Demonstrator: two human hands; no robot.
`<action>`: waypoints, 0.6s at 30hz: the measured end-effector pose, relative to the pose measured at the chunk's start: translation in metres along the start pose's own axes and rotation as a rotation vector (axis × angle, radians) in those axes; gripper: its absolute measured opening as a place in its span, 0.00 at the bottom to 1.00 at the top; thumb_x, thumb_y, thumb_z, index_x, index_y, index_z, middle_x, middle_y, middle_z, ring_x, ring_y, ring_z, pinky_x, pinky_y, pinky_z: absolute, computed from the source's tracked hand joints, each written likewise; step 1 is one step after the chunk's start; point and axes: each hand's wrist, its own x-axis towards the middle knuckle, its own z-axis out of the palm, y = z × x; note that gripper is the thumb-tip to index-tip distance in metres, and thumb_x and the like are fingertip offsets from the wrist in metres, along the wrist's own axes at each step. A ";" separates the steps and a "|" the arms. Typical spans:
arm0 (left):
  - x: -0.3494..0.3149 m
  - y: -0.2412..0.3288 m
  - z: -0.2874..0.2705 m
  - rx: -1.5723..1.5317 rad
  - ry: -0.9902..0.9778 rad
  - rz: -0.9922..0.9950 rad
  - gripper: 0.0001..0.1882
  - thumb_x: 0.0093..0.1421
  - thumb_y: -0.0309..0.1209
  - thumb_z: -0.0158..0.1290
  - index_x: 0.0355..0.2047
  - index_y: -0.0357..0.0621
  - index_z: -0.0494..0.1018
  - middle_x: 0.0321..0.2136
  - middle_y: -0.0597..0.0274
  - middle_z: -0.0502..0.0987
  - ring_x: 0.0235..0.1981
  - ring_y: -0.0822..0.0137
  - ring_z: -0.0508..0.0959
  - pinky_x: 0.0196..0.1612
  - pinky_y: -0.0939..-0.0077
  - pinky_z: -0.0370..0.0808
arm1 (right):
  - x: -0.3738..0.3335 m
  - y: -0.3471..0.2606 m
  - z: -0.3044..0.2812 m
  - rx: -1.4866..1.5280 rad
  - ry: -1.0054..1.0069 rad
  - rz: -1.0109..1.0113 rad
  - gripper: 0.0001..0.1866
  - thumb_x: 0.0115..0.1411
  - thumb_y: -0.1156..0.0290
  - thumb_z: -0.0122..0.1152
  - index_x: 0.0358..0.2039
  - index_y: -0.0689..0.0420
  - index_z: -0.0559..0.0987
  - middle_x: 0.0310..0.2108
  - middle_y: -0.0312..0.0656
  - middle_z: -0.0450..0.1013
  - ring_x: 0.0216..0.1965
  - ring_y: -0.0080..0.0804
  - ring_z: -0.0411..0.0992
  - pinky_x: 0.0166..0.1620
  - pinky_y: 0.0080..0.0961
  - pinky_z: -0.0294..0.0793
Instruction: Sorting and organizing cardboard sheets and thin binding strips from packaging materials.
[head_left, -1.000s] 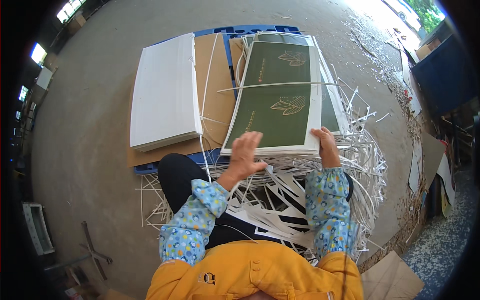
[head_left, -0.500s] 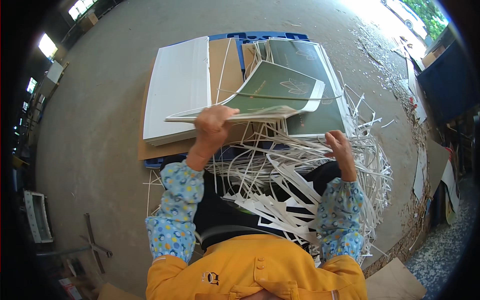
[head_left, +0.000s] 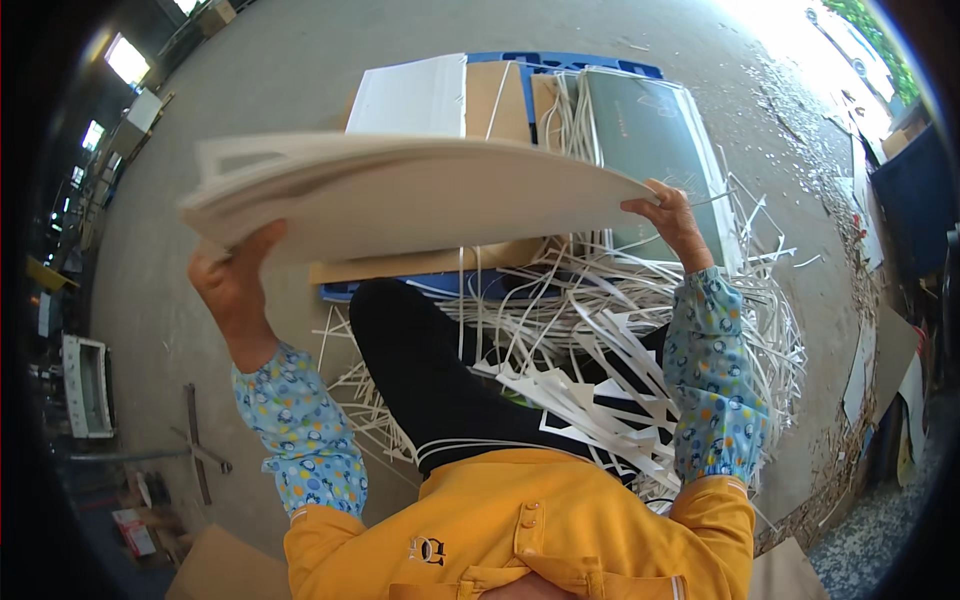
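Observation:
A bowed stack of large white sheets (head_left: 430, 200) hangs across my view, raised above the pallet and gripped at its two ends. My left hand (head_left: 238, 275) is closed on its left end, thumb on the near face. At the right end, my right hand (head_left: 662, 215) pinches the corner. Behind it a white pile (head_left: 410, 95) shows in part, the rest hidden by the held sheets. To the right lies a stack of green printed sheets (head_left: 645, 130), with thin white strips (head_left: 570, 120) bundled along its left side.
Brown cardboard (head_left: 497, 90) covers part of a blue pallet (head_left: 490, 58). A tangle of white offcut strips (head_left: 600, 310) spreads over my lap and the floor on the right. A metal cross-shaped stand (head_left: 197, 445) is on the floor at left.
My left hand has moved left and lifted the sheets off the pallet, their white side now showing. My right hand, free before, now holds their right end. The view has shifted slightly left.

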 end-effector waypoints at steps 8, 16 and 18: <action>-0.008 -0.149 -0.089 -0.344 0.234 -0.320 0.17 0.48 0.19 0.55 0.41 0.35 0.70 0.38 0.62 0.73 0.37 0.71 0.72 0.46 0.77 0.66 | -0.038 -0.168 -0.012 -0.488 0.226 -0.430 0.13 0.47 0.61 0.62 0.18 0.55 0.72 0.16 0.36 0.69 0.18 0.33 0.69 0.21 0.30 0.65; -0.081 -0.222 -0.001 -0.371 -0.159 -0.690 0.14 0.47 0.22 0.56 0.36 0.40 0.73 0.33 0.64 0.75 0.35 0.73 0.72 0.41 0.77 0.67 | -0.043 -0.107 0.023 -0.714 0.044 -0.156 0.13 0.47 0.59 0.60 0.22 0.53 0.71 0.21 0.38 0.70 0.25 0.38 0.69 0.29 0.32 0.64; -0.099 -0.241 0.012 -0.372 -0.214 -0.710 0.13 0.46 0.22 0.57 0.35 0.41 0.73 0.32 0.64 0.75 0.34 0.73 0.72 0.39 0.77 0.68 | -0.047 -0.070 0.041 -0.785 0.010 -0.150 0.12 0.48 0.60 0.60 0.22 0.54 0.70 0.22 0.37 0.69 0.28 0.37 0.68 0.32 0.31 0.63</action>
